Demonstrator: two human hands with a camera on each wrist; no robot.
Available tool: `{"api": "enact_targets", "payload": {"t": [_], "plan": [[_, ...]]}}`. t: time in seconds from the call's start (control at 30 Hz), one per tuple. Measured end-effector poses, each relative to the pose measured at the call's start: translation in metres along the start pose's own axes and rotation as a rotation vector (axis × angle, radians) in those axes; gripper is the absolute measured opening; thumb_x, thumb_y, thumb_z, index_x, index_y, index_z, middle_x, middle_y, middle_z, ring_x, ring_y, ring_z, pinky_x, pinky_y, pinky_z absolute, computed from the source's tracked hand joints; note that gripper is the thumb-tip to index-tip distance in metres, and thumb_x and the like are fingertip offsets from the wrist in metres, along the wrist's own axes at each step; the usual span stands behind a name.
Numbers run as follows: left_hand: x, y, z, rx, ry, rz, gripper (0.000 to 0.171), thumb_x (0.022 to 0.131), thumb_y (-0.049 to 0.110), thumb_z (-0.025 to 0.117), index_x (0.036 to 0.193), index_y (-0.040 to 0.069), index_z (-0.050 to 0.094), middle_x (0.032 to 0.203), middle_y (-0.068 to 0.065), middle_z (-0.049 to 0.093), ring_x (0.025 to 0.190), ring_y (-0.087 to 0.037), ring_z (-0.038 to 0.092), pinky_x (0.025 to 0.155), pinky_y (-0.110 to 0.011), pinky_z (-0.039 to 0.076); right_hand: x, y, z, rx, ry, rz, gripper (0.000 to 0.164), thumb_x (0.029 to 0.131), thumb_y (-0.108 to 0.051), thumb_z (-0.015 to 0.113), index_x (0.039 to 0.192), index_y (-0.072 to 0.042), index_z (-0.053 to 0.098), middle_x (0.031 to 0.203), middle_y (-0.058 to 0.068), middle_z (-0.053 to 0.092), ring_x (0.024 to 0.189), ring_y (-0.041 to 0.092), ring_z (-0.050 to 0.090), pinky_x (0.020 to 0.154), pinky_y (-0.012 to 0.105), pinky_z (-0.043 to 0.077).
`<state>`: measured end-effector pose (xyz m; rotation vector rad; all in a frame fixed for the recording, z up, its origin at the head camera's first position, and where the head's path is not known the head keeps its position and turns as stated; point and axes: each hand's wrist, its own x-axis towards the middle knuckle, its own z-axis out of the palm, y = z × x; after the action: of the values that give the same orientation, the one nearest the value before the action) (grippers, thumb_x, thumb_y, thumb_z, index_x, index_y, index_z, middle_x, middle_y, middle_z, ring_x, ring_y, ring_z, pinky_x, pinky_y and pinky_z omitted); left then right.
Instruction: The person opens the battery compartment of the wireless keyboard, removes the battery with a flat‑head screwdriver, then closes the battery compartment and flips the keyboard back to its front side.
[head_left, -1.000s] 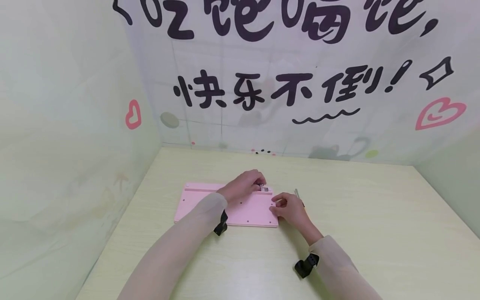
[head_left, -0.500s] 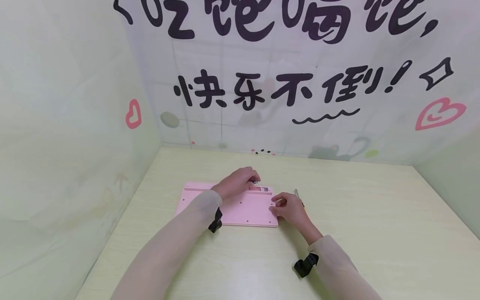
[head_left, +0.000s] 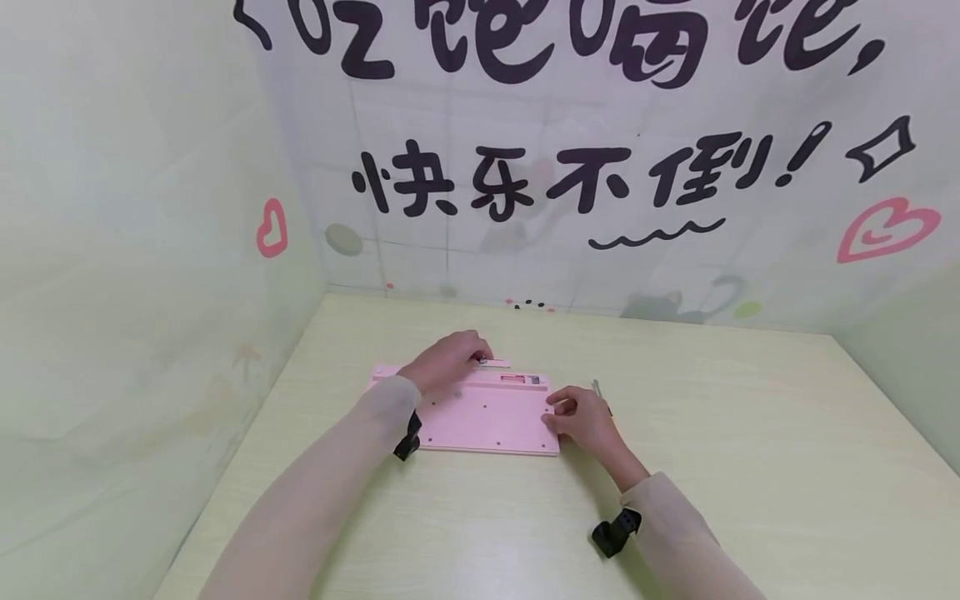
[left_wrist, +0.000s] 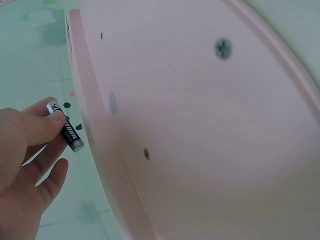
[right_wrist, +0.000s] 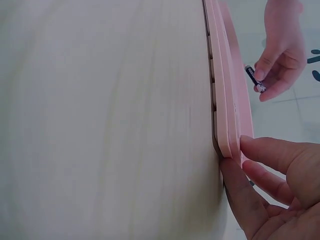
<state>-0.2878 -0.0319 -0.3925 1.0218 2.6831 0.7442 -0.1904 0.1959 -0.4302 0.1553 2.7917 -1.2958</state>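
Pinching the small cylindrical battery (left_wrist: 65, 127) between thumb and fingers, the left hand (head_left: 450, 360) holds it just off the far edge of the face-down pink keyboard (head_left: 480, 421); its long axis slants a little against this edge, and the battery compartment (head_left: 515, 379) lies to its right, between both hands, while the right hand (head_left: 583, 419) grips the keyboard's right edge

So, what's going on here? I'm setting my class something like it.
A pink keyboard lies face down on a pale table. A person's left hand pinches a small battery near the keyboard's far edge, and the right hand grips the keyboard's right end. The compartment in its back is open; what lies inside is too small to make out.
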Motion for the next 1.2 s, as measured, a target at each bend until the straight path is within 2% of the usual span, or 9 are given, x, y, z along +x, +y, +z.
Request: {"api": "enact_targets", "payload": {"t": [0.23, 0.57, 0.87, 1.2], "plan": [[-0.008, -0.020, -0.005, 0.029, 0.004, -0.078, 0.026, 0.091, 0.001, 0.053, 0.110, 0.012, 0.067, 0.099, 0.001, 0.058, 0.096, -0.013, 0.053, 0.091, -0.028, 0.041, -0.001, 0.000, 0.000, -0.002, -0.003, -0.002, 0.026, 0.077, -0.007, 0.073, 0.100, 0.000, 0.064, 0.078, 0.006, 0.056, 0.066, 0.017, 0.050, 0.055, 0.025, 0.045], [-0.008, -0.040, -0.007, 0.034, 0.006, -0.116, 0.028, 0.088, -0.004, 0.055, 0.109, 0.011, 0.068, 0.099, 0.000, 0.060, 0.095, -0.016, 0.055, 0.091, -0.032, 0.042, 0.001, 0.001, -0.001, -0.013, -0.001, 0.012, 0.026, 0.077, -0.008, 0.073, 0.100, -0.002, 0.064, 0.078, 0.007, 0.056, 0.066, 0.018, 0.050, 0.055, 0.025, 0.046], [-0.003, -0.044, -0.003, 0.072, -0.009, -0.121, 0.028, 0.088, -0.003, 0.055, 0.107, 0.012, 0.069, 0.103, -0.001, 0.062, 0.099, -0.016, 0.055, 0.093, -0.032, 0.042, 0.002, 0.000, 0.000, -0.019, -0.004, -0.001, 0.026, 0.077, -0.008, 0.073, 0.100, -0.001, 0.064, 0.078, 0.006, 0.056, 0.065, 0.017, 0.050, 0.054, 0.025, 0.045], [0.001, -0.045, -0.001, 0.043, -0.032, -0.162, 0.029, 0.089, -0.004, 0.053, 0.107, 0.013, 0.069, 0.105, -0.001, 0.062, 0.103, -0.018, 0.054, 0.095, -0.034, 0.040, 0.002, 0.002, 0.001, -0.008, -0.008, 0.008, 0.025, 0.077, -0.008, 0.073, 0.100, -0.001, 0.063, 0.079, 0.006, 0.056, 0.064, 0.016, 0.050, 0.053, 0.025, 0.046]]}}
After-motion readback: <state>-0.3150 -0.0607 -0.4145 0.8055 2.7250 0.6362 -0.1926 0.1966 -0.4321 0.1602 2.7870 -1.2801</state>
